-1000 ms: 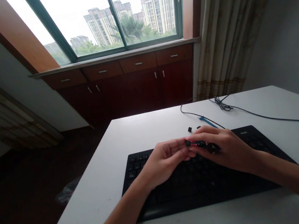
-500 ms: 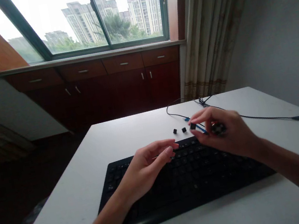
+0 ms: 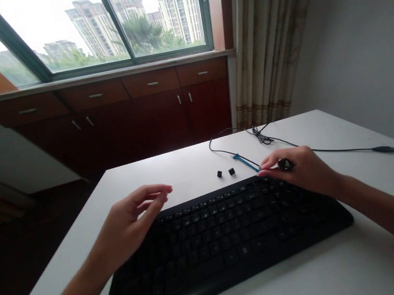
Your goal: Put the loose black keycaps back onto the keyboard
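A black keyboard (image 3: 213, 241) lies at a slant on the white table. Over its left end, my left hand (image 3: 129, 220) hovers with loosely bent fingers and thumb slightly apart, holding nothing I can see. At the keyboard's far right edge, my right hand (image 3: 296, 170) is closed, thumb and forefinger tips together beside the near end of a thin blue tool (image 3: 246, 162). What the tips pinch is too small to make out. A dark object with pale patches (image 3: 286, 164) shows within the curled fingers. Two black keycaps (image 3: 225, 173) sit on the table behind the keyboard.
A black cable (image 3: 263, 135) runs in a tangled bundle along the table's back, with its dark plug end (image 3: 384, 149) at the right. Beyond the table (image 3: 141, 177) stand a wooden cabinet (image 3: 154, 119), a window (image 3: 136, 60) and a curtain (image 3: 260, 55).
My left hand has moved left, away from the keyboard's middle. The black keycap that showed in my right fingertips is out of sight; those fingertips are now by the blue tool's near end.
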`<state>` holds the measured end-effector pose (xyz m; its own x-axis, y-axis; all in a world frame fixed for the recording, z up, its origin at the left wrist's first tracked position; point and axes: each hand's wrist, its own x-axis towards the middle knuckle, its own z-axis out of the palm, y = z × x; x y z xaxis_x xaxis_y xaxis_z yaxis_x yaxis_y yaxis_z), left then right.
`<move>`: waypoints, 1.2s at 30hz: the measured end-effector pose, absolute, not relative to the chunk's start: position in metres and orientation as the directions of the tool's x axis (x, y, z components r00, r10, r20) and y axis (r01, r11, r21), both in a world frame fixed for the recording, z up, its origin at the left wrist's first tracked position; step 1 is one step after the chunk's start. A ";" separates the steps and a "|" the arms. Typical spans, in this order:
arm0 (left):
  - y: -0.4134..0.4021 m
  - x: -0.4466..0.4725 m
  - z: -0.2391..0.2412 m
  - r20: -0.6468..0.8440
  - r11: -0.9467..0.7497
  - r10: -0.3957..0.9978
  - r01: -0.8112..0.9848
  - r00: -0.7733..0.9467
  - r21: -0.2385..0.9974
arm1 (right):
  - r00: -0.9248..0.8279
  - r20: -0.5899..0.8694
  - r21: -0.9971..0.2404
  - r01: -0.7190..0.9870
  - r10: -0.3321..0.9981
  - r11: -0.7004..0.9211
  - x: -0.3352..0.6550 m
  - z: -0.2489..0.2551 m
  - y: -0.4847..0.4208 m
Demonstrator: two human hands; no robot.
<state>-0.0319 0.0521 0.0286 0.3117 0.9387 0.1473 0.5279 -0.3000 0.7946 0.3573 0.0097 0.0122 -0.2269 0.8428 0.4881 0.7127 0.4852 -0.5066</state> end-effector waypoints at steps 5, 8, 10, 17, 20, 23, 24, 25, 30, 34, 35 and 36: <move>0.077 -0.071 0.010 0.200 -0.231 0.972 0.639 0.123 0.734 | -0.363 0.430 -0.399 0.745 0.827 0.534 0.355 0.005 0.013; 0.083 -0.078 0.004 0.130 -0.114 0.991 0.650 0.024 0.751 | -0.429 0.380 -0.355 0.751 0.819 0.558 0.359 0.006 0.010; 0.082 -0.077 0.004 0.104 -0.095 0.994 0.664 0.025 0.742 | -0.428 0.368 -0.356 0.756 0.825 0.550 0.361 0.008 0.008; 0.080 -0.075 0.005 0.085 -0.098 0.995 0.684 0.052 0.723 | -0.407 0.398 -0.439 0.703 0.822 0.560 0.360 0.013 0.003; 0.081 -0.077 0.004 0.084 -0.101 0.995 0.702 0.059 0.705 | -0.467 0.364 -0.417 0.692 0.805 0.590 0.359 0.013 0.003; 0.078 -0.076 0.006 0.088 -0.101 0.995 0.712 0.055 0.695 | -0.486 0.337 -0.391 0.707 0.806 0.589 0.359 0.013 0.004; 0.077 -0.074 0.008 0.087 -0.103 0.994 0.714 0.059 0.692 | -0.486 0.331 -0.386 0.712 0.809 0.586 0.359 0.013 0.004; 0.076 -0.073 0.010 0.085 -0.104 0.994 0.716 0.063 0.691 | -0.488 0.323 -0.383 0.716 0.811 0.584 0.359 0.014 0.004; 0.072 -0.068 0.016 0.071 -0.085 0.996 0.705 0.049 0.704 | -0.496 0.321 -0.367 0.720 0.807 0.589 0.359 0.013 0.003; 0.072 -0.067 0.016 0.048 -0.078 0.997 0.690 0.063 0.720 | -0.506 0.361 -0.347 0.707 0.783 0.617 0.358 0.010 0.003; 0.072 -0.067 0.017 0.047 -0.081 0.997 0.688 0.069 0.721 | -0.504 0.368 -0.347 0.705 0.781 0.618 0.358 0.009 0.003; 0.071 -0.067 0.017 0.049 -0.083 0.996 0.686 0.068 0.723 | -0.501 0.372 -0.349 0.705 0.782 0.618 0.358 0.009 0.003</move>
